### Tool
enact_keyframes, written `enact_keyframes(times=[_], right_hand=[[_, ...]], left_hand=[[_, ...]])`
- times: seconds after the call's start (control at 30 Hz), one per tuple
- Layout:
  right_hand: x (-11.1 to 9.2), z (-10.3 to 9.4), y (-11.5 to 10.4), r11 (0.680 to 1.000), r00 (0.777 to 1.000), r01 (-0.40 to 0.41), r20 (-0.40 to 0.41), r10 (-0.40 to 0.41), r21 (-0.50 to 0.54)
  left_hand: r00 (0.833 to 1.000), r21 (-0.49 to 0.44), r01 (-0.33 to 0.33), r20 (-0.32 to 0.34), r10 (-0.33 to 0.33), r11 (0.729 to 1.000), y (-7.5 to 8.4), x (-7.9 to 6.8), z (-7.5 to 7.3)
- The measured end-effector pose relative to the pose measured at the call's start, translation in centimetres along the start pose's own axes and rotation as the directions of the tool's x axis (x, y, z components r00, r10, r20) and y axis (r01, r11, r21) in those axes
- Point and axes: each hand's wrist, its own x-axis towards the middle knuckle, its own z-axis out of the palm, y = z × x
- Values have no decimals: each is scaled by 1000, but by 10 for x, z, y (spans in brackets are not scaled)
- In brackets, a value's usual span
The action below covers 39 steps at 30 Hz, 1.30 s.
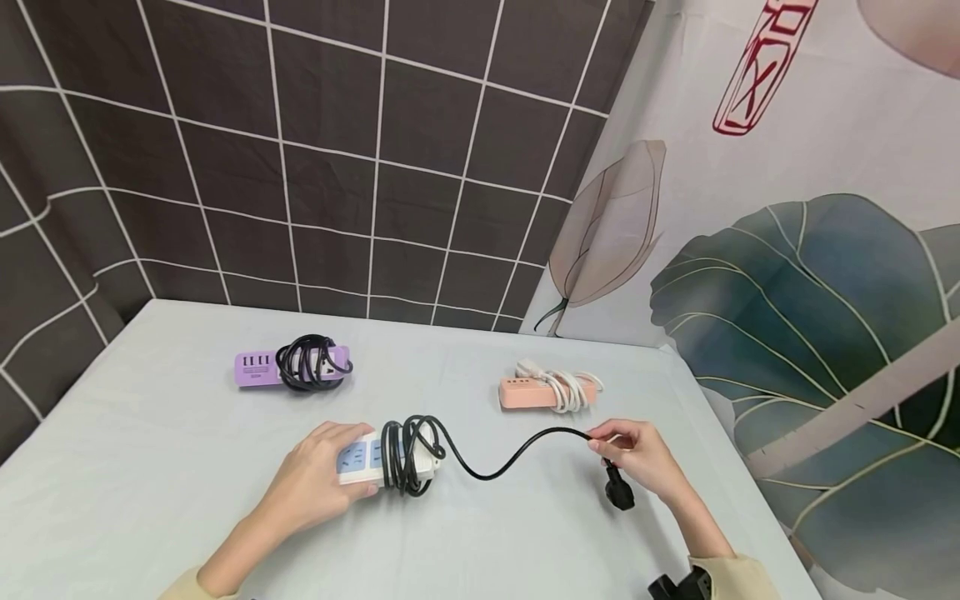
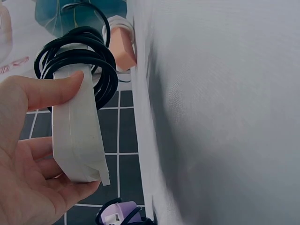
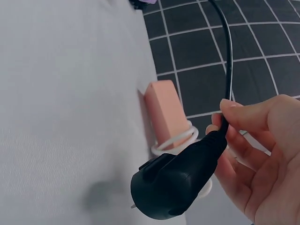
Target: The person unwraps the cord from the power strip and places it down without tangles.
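Note:
My left hand (image 1: 318, 475) grips the left end of a white power strip (image 1: 367, 460) with blue socket panels, thumb on one side and fingers on the other. Several loops of its black cord (image 1: 405, 458) wrap the strip's right half. From the loops a free length of cord runs right in a slack curve. There my right hand (image 1: 637, 454) pinches it between thumb and fingers, just behind the plug. The black plug (image 3: 173, 180) hangs below those fingers, over the white table. In the left wrist view the strip (image 2: 77, 126) shows its plain side, held above the tabletop.
A purple power strip (image 1: 257, 369) wound with black cord lies at the back left of the white table (image 1: 187, 467). At the back right lies a pink power strip (image 1: 525, 393) wrapped in white cord. A dark gridded curtain (image 1: 322, 167) hangs behind.

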Motion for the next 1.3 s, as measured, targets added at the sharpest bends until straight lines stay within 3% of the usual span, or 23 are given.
enact_keyframes(times=[0.23,0.43,0.9,1.3], right_hand=[[3,1,9,988,996,87,5,-87,-130],[4,-2,12,963,988,152,69,-140,-222],[1,0,15,918,982,173,133,-133,-358],[2,5,15,918,979,167,170,-111,-359]], left_hand=[[1000,0,0,4,0,1000,0,0,0],[1000,4,-1,9,1,1000,0,-1,0],[1000,15,-12,15,12,1000,0,-3,4],[1000,14,-5,28,4,1000,-1,-4,9]])
